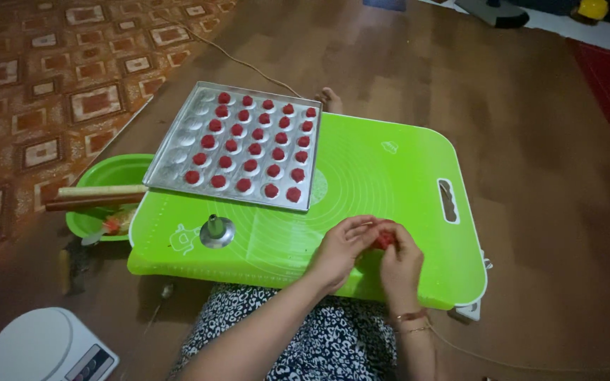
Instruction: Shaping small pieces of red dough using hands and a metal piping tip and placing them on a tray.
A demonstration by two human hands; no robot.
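Observation:
Both hands meet over the near right part of a bright green board (390, 176). My left hand (340, 248) and my right hand (400, 264) together pinch a small lump of red dough (384, 238), mostly hidden by the fingers. A metal baking tray (178, 152) lies on the board's far left, with several red dough balls (250, 166) in rows and its left columns bare. A small metal cutter with a green knob (216, 230) stands on the board to the left of my hands.
A green bowl (111, 173) with two wooden rolling pins (97, 197) across it sits left of the board. A white kitchen scale (47, 347) lies at the lower left. A thin cable (234, 58) runs over the brown floor; a patterned carpet (44, 85) lies far left.

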